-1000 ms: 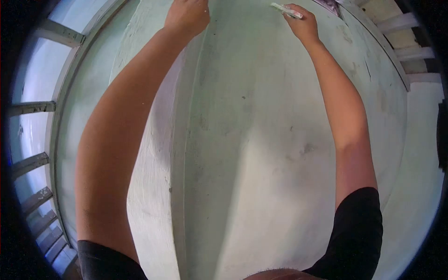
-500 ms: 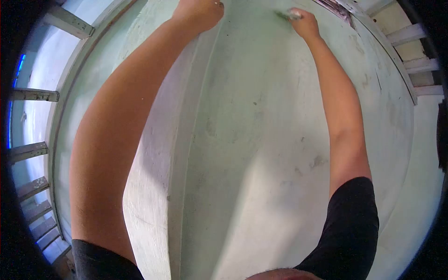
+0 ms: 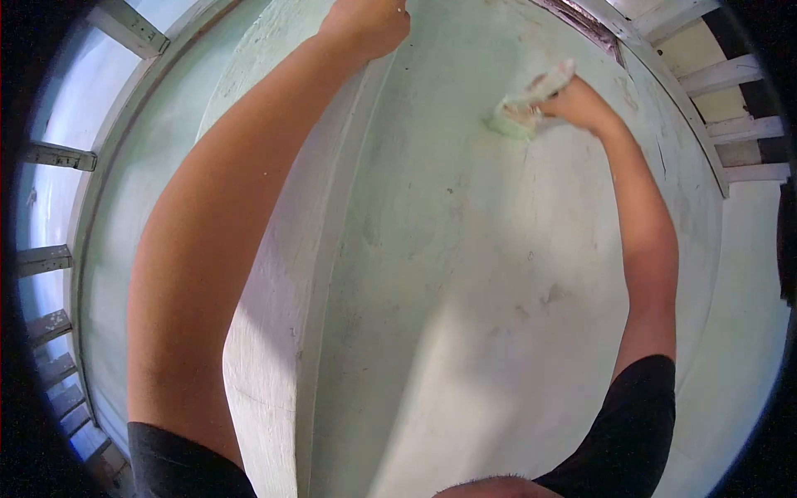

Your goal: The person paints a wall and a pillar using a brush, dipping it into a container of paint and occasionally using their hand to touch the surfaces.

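Note:
My right hand [image 3: 576, 101] is closed around a paintbrush [image 3: 540, 98], blurred by motion, its handle poking out above the fingers. The pale green bristle end lies against the pale green wall [image 3: 432, 216], in its upper right part. Up at the top edge of the view, my left hand [image 3: 369, 23] is closed, with its fingertips turned away and partly cut off. It is at the upper part of a whitish raised beam [image 3: 320, 266] that runs down the wall; what it holds, if anything, I cannot tell.
Slatted wooden bars [image 3: 62, 155] line the left side, with more slats [image 3: 726, 75] at the upper right. A dark gap with a broken edge [image 3: 585, 25] shows at the top right. Sunlight and shadow fall across the lower wall, which has stains [image 3: 552, 295].
My right hand has come down and slightly right with the paintbrush, so more of the brush shows. The left hand stays closed near the top, with a small shift in view.

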`<state>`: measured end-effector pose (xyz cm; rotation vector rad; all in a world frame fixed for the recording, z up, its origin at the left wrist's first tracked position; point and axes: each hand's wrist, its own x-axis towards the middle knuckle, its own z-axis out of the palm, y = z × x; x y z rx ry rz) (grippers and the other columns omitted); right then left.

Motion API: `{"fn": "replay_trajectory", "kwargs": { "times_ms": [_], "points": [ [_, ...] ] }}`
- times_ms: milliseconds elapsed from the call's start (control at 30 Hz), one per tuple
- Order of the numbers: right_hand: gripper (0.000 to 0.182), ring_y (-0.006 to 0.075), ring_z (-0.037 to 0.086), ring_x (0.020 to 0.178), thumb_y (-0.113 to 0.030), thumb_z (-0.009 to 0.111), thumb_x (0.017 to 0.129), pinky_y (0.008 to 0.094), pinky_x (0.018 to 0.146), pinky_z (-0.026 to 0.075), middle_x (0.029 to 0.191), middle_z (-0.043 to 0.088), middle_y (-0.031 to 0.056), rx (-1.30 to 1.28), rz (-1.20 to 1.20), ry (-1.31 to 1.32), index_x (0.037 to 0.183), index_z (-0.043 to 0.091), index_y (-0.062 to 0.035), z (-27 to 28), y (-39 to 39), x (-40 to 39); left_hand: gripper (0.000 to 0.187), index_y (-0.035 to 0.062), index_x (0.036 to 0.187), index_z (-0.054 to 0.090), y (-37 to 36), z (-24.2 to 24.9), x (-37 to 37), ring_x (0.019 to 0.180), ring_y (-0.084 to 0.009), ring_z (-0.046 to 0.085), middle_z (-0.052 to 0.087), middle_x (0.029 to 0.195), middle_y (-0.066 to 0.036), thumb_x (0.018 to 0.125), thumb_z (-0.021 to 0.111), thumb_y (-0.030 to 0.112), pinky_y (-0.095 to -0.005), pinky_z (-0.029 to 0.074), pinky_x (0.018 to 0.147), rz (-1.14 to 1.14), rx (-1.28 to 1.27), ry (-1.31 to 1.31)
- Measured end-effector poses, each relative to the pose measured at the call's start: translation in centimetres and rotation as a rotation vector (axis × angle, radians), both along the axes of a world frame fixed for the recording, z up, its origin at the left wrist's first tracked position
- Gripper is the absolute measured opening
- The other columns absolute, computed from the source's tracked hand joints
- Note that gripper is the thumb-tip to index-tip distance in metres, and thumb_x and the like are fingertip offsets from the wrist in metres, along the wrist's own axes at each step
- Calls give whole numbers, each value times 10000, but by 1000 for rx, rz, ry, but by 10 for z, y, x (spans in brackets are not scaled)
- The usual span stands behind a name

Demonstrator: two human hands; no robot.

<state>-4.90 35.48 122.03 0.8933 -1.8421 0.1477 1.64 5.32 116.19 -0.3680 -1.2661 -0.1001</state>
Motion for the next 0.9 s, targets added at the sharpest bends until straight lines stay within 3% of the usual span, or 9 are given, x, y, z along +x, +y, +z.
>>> {"fn": "replay_trajectory", "kwargs": {
  "times_ms": [133,233,300,433,567,633,733,800,900],
  "points": [
    [286,124,590,775,-132,691,728,277,642,493,856,621,24,14,-17,-57,983,615,-27,70,-18,-12,373,43,1135,567,2,-8,6,1148,-334,458,527,1194,-168,769,508,1,-400,372,995,4,2,2],
    [321,188,623,745,-164,718,701,319,662,502,885,655,91,-112,-19,42,981,625,-38,131,-26,-32,371,41,1137,566,2,-7,7,1148,-334,458,525,1197,-168,773,505,-1,-398,369,998,-15,9,-18],
    [324,234,634,756,-228,710,714,344,685,503,875,664,116,-141,-262,479,987,641,-66,144,-35,-26,367,40,1139,564,2,-3,4,1150,-334,456,523,1199,-168,779,502,-1,-397,369,999,24,17,-33],
    [250,292,640,806,-226,684,740,356,696,503,892,667,158,-243,-164,641,897,657,-33,141,-42,-20,361,41,1139,564,1,-5,3,1149,-334,457,522,1199,-168,786,501,5,-396,371,997,9,25,-40],
    [294,227,639,861,-172,710,735,328,795,476,960,676,113,-49,-42,541,1000,661,-53,107,-32,-59,353,40,1138,564,0,-6,4,1150,-332,457,524,1196,-167,792,498,8,-400,372,997,14,0,-34],
    [318,210,639,890,-132,719,716,320,821,471,993,667,122,99,198,656,1019,660,-57,48,-18,-84,352,41,1137,564,-2,-6,4,1151,-330,457,524,1195,-167,793,498,10,-402,372,997,21,-6,-24],
    [276,233,647,859,-91,699,718,300,737,500,965,662,131,296,201,652,976,645,-9,-74,-5,-75,351,44,1135,565,0,-7,5,1157,-325,454,524,1197,-166,793,499,10,-402,371,999,-3,-27,-43],
    [223,254,642,806,-78,691,723,306,707,498,909,658,134,330,186,272,931,641,-15,-141,-10,-32,344,47,1128,570,0,-7,4,1157,-320,455,526,1196,-163,793,501,14,-398,370,1002,-17,2,-33],
    [198,200,634,764,-84,687,735,302,697,493,875,661,92,158,203,68,917,635,-26,-166,-5,-21,338,46,1122,574,0,-3,4,1155,-320,455,526,1196,-160,793,503,16,-395,366,1007,9,24,-45]
  ]
}}
